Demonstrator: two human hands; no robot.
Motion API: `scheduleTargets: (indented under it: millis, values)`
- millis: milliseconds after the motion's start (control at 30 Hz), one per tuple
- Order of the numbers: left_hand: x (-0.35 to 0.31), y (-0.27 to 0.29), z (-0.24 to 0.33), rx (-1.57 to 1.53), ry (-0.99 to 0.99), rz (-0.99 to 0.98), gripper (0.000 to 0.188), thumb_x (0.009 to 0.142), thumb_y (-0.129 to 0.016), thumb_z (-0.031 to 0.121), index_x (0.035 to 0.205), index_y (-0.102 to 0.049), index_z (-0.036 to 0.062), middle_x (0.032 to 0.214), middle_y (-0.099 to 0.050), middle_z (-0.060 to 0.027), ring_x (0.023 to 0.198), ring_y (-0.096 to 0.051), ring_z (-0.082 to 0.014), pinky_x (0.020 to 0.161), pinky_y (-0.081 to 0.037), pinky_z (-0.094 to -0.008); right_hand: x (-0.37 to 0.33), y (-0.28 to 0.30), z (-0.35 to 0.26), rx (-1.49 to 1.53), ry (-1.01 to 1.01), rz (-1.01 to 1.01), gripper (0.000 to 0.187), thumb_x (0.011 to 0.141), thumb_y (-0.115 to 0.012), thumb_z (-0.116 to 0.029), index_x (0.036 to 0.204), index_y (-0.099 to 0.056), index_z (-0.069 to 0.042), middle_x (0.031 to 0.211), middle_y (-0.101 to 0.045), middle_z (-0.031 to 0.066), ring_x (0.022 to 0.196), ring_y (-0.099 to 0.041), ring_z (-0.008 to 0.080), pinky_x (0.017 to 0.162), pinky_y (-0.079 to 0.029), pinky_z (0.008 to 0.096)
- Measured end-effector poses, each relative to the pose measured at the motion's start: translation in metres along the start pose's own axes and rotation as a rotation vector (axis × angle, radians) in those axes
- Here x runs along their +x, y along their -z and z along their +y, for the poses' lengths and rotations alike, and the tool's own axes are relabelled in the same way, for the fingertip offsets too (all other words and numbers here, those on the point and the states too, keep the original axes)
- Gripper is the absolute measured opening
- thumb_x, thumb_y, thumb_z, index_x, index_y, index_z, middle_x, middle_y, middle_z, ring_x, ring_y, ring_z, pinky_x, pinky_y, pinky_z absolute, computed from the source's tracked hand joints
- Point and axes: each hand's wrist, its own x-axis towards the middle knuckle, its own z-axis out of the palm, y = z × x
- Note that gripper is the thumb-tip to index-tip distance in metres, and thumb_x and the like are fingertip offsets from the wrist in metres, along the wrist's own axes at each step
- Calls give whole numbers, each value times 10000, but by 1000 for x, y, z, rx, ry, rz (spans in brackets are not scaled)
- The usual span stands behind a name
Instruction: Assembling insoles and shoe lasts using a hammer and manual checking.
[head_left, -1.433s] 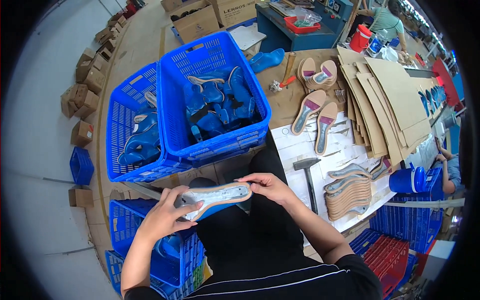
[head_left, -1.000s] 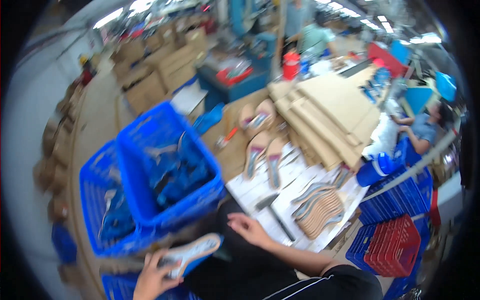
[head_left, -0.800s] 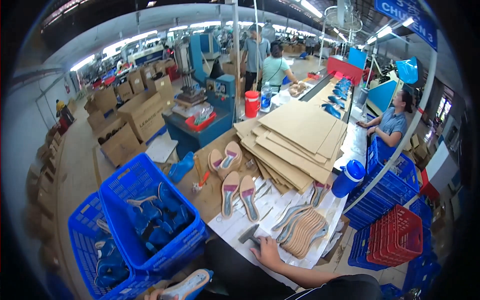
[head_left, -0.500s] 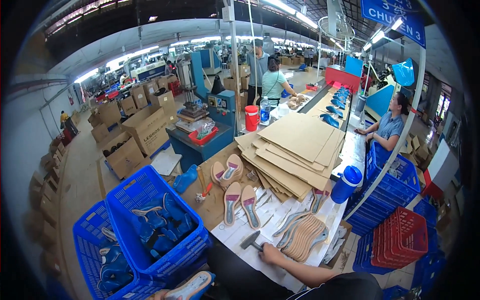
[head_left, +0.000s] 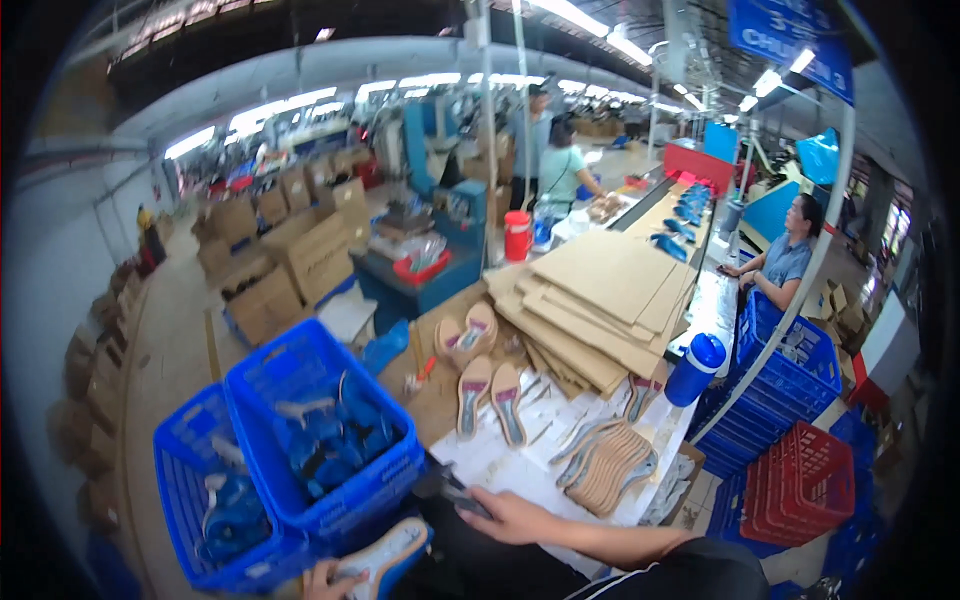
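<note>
At the lower edge my left hand (head_left: 328, 580) is closed on a blue shoe (head_left: 392, 556), its pale sole side turned up. My right hand (head_left: 512, 518) is wrapped round the handle of a hammer (head_left: 448, 484), whose blurred dark head is near the blue crate and above my lap. To the right of that hand, a row of stacked tan insoles (head_left: 606, 474) lies on the white-covered table (head_left: 500, 462). Farther back rest a pair of loose insoles (head_left: 508, 404) and a small insole stack (head_left: 466, 334).
Two blue crates (head_left: 412, 440) with blue shoes stand at my left. Cardboard sheets (head_left: 590, 290) are piled on the table, beside a blue jug (head_left: 696, 368). A person (head_left: 786, 256) sits at right past a post, near stacked red baskets (head_left: 797, 484). Two people work farther back.
My right hand has carried the hammer left, off the table's white surface and toward the shoe. My left hand and the shoe have come slightly farther up into view.
</note>
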Motion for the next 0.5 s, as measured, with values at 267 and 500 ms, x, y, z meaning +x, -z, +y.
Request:
scheduleTargets:
  millis: [267, 500]
  values:
    - [18, 4, -13, -158, -26, 33, 618, 740, -920, 207, 1335, -752, 214, 1472, -543, -131, 1272, -531, -425, 1100, -488, -479, 15, -4, -41, -231, -47, -171, 284, 1085, -614, -345, 1128, -597, -65, 688, -654, 243, 703, -676, 490, 603, -503, 564]
    - [7, 0, -13, -159, 57, -24, 647, 747, -930, 214, 1363, -744, 282, 1495, -538, -99, 1237, -538, -399, 1082, -513, -475, 14, -13, -37, -334, -49, -287, 317, 1096, -590, -368, 1133, -590, -52, 678, -648, 255, 696, -674, 490, 604, -509, 576]
